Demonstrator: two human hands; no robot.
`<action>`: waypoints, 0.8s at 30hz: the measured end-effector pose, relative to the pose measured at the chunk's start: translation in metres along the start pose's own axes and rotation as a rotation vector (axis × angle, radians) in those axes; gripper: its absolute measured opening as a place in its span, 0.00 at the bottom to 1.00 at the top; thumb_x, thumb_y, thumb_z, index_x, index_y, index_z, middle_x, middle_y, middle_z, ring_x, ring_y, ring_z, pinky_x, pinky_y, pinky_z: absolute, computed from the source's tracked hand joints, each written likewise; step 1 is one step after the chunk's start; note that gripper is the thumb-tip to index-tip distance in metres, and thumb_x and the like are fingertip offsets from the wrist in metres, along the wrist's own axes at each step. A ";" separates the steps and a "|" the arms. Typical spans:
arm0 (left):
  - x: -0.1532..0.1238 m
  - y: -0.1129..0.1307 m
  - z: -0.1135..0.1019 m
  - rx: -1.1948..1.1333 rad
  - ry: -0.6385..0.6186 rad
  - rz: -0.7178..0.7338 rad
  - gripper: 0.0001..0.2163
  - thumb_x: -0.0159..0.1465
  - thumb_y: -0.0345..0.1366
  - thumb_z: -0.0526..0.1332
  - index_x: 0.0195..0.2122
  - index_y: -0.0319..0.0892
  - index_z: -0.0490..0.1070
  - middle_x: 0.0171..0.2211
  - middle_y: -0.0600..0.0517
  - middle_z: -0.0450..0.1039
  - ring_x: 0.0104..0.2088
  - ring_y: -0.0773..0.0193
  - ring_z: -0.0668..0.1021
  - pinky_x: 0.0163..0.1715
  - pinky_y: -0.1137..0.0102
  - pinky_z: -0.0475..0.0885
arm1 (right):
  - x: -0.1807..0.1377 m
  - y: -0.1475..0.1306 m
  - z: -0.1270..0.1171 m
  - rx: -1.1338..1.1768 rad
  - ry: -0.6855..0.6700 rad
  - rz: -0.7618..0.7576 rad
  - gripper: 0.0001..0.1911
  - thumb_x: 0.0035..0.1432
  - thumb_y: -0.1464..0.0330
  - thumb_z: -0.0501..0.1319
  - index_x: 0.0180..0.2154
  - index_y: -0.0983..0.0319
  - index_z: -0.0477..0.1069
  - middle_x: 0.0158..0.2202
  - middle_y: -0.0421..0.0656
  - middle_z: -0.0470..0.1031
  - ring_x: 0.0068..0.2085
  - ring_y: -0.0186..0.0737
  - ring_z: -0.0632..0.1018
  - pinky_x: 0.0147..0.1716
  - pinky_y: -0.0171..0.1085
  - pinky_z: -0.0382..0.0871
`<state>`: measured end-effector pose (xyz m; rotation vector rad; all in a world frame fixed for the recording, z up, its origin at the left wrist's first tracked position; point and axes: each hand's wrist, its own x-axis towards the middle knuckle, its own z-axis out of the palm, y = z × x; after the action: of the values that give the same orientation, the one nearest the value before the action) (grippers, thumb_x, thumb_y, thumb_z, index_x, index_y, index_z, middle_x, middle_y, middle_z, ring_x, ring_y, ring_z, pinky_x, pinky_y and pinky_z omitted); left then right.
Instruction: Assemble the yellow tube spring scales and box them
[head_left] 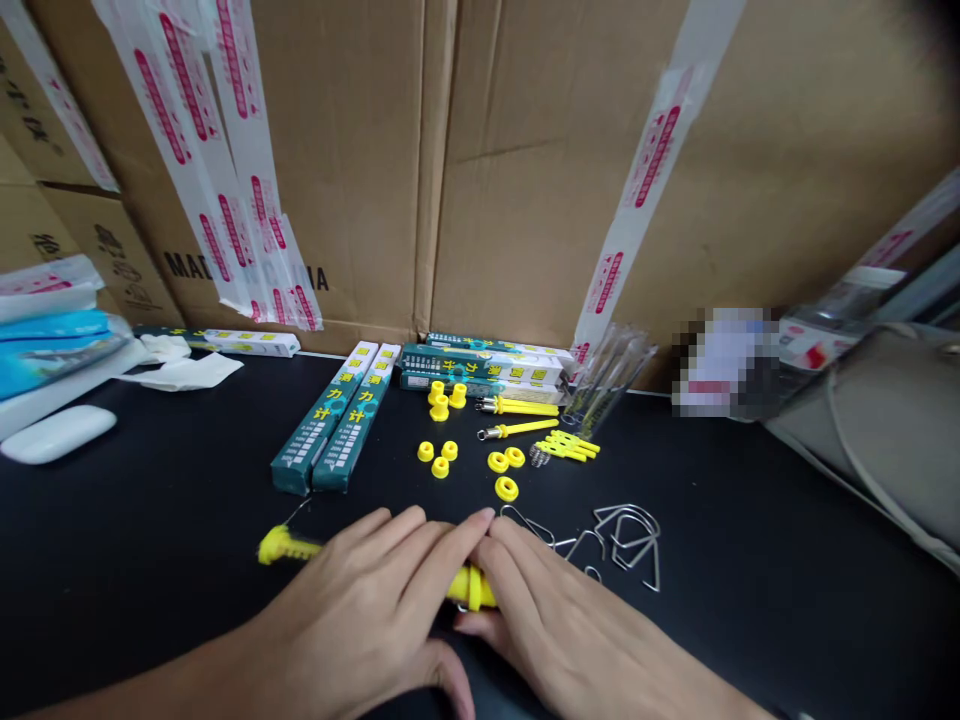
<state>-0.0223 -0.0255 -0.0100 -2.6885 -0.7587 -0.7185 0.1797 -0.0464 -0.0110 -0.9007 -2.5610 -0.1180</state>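
Observation:
A yellow tubular spring scale [285, 546] lies across my two hands, low over the black table. My left hand [375, 590] is closed over its middle, knuckles up, hiding much of the tube. Around the right end, by a yellow collar [474, 588], my right hand [547, 605] has its fingers curled and thumb underneath. The fingertips of both hands meet there. From the scale's left end a thin metal wire or hook sticks out. Bent metal hooks [637, 540] lie just right of my right hand. Yellow ring caps [507, 488] sit beyond it.
Two green-and-white boxes [334, 425] lie behind my left hand; more boxes [484, 365] are stacked at the back. Small yellow caps [440, 407], yellow rods [525, 428] and clear tubes [611, 380] lie nearby. Cardboard [517, 180] walls the back; a grey bag [877, 430] stands right.

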 end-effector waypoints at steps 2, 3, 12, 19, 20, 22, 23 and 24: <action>-0.001 0.004 0.004 0.017 0.001 -0.007 0.26 0.72 0.51 0.50 0.57 0.30 0.62 0.41 0.45 0.81 0.36 0.58 0.82 0.36 0.64 0.75 | 0.000 0.000 0.000 -0.036 0.009 -0.002 0.19 0.74 0.70 0.41 0.51 0.73 0.65 0.44 0.56 0.77 0.46 0.51 0.79 0.46 0.44 0.77; -0.002 0.007 0.006 0.034 0.010 -0.023 0.23 0.74 0.47 0.49 0.57 0.30 0.62 0.42 0.44 0.81 0.37 0.58 0.82 0.37 0.64 0.75 | 0.000 -0.001 0.000 -0.052 0.003 -0.001 0.19 0.73 0.72 0.41 0.52 0.74 0.65 0.44 0.57 0.76 0.46 0.52 0.79 0.46 0.46 0.77; -0.003 0.021 0.019 0.147 0.061 -0.100 0.18 0.65 0.20 0.45 0.53 0.31 0.65 0.46 0.41 0.81 0.41 0.53 0.83 0.40 0.62 0.76 | 0.007 -0.010 0.008 -0.116 0.088 0.061 0.18 0.69 0.77 0.42 0.44 0.74 0.70 0.34 0.54 0.74 0.33 0.49 0.76 0.35 0.47 0.79; 0.003 0.025 0.016 0.145 0.074 -0.149 0.19 0.61 0.19 0.44 0.50 0.34 0.64 0.42 0.44 0.82 0.37 0.55 0.84 0.36 0.63 0.75 | 0.007 -0.012 0.009 -0.200 0.137 0.055 0.19 0.58 0.83 0.45 0.42 0.74 0.71 0.31 0.53 0.75 0.30 0.49 0.75 0.34 0.45 0.78; 0.003 0.025 0.015 0.144 0.071 -0.149 0.19 0.61 0.18 0.44 0.50 0.34 0.64 0.42 0.44 0.82 0.37 0.56 0.84 0.36 0.63 0.75 | 0.007 -0.012 0.009 -0.203 0.139 0.057 0.19 0.58 0.83 0.45 0.41 0.73 0.72 0.31 0.53 0.75 0.29 0.49 0.75 0.33 0.45 0.78; 0.003 0.024 0.015 0.147 0.071 -0.149 0.20 0.60 0.18 0.44 0.50 0.34 0.65 0.42 0.44 0.82 0.37 0.56 0.84 0.37 0.63 0.74 | 0.007 -0.013 0.008 -0.208 0.146 0.055 0.19 0.57 0.83 0.45 0.40 0.72 0.72 0.30 0.54 0.76 0.29 0.48 0.75 0.32 0.45 0.78; 0.003 0.024 0.015 0.147 0.070 -0.149 0.20 0.60 0.18 0.44 0.50 0.34 0.65 0.42 0.44 0.82 0.37 0.56 0.84 0.37 0.63 0.74 | 0.008 -0.013 0.008 -0.206 0.146 0.054 0.19 0.57 0.83 0.45 0.40 0.72 0.72 0.30 0.54 0.76 0.29 0.49 0.75 0.32 0.45 0.77; 0.002 0.024 0.015 0.146 0.069 -0.149 0.20 0.60 0.19 0.44 0.50 0.34 0.65 0.42 0.44 0.82 0.37 0.56 0.84 0.38 0.63 0.74 | 0.008 -0.013 0.008 -0.201 0.143 0.053 0.19 0.56 0.83 0.45 0.40 0.73 0.72 0.31 0.54 0.76 0.29 0.49 0.75 0.32 0.45 0.77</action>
<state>-0.0018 -0.0390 -0.0239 -2.4845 -0.9621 -0.7544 0.1631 -0.0505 -0.0143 -0.9948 -2.4214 -0.4158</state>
